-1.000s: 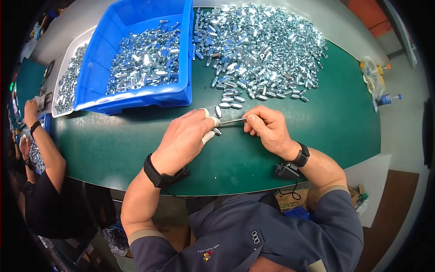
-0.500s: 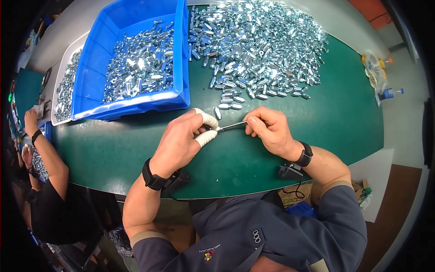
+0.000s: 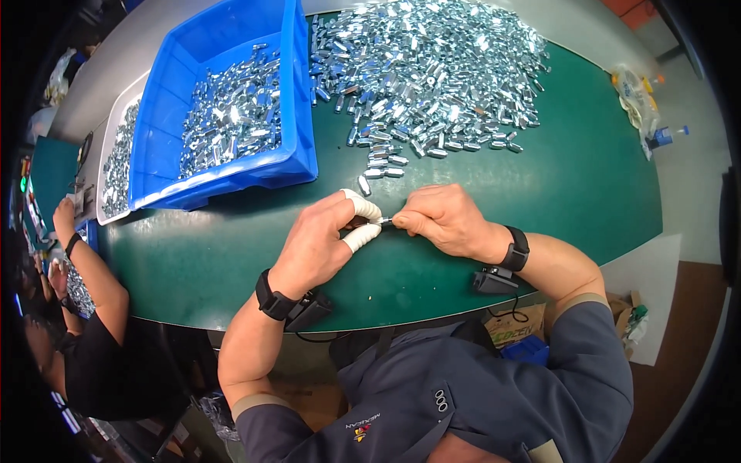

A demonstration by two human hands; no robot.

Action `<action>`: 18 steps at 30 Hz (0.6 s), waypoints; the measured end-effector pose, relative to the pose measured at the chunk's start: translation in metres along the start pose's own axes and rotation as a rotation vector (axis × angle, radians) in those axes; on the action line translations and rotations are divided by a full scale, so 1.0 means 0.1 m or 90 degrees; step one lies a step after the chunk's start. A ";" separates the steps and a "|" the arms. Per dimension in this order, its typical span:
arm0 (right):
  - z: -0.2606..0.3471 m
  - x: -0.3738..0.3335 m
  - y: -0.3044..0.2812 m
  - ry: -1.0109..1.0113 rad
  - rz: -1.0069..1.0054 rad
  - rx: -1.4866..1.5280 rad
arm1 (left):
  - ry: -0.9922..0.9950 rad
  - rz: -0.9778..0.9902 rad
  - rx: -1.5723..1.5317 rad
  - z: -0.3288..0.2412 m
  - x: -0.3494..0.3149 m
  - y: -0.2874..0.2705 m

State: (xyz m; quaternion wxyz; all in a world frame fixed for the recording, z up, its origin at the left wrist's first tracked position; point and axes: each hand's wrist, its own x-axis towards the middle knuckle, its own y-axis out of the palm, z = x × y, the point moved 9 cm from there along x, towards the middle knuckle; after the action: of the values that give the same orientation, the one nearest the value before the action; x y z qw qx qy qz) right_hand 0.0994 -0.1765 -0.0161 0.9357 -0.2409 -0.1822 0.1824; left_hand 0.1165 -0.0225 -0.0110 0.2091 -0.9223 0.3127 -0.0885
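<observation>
My left hand point(image 3: 309, 241), with white covers on the thumb and fingertip, pinches a small metal fitting mostly hidden between the fingers. From the right, my right hand point(image 3: 449, 222) closes its thumb and fingers around a thin metal rod point(image 3: 387, 221). Only a short length of the rod shows, its tip meeting the fitting at my left fingertips. Just beyond my hands a single silvery hex fitting point(image 3: 364, 185) lies on the green table point(image 3: 540, 181). Behind it spreads a big pile of similar metal fittings point(image 3: 440, 77).
A blue bin point(image 3: 299, 100) partly filled with fittings stands at the far left, beside a white tray point(image 3: 104, 208) of small metal parts. Another person's arm point(image 3: 96, 266) reaches in at the left. Plastic bottles point(image 3: 668, 136) and a bag lie beyond the right edge.
My right hand has moved left toward my left hand, so much less of the rod shows between them. The whole view has shifted slightly.
</observation>
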 end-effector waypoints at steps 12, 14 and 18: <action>-0.16 -0.15 -0.33 0.113 -0.209 0.259 | 0.108 -0.145 0.219 -0.65 -0.14 -0.17; -0.37 -0.15 -0.43 0.180 -0.272 0.343 | 0.146 -0.223 0.312 -0.85 -0.23 -0.39; -0.38 -0.21 -0.49 0.199 -0.293 0.353 | 0.168 -0.405 0.511 -1.28 -0.33 -1.03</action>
State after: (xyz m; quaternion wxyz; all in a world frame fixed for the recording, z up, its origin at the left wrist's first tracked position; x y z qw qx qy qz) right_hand 0.1100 -0.2406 -0.0271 0.9982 0.0431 -0.0305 -0.0290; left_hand 0.1079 0.0293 0.1482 0.4675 -0.7999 -0.0176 -0.3760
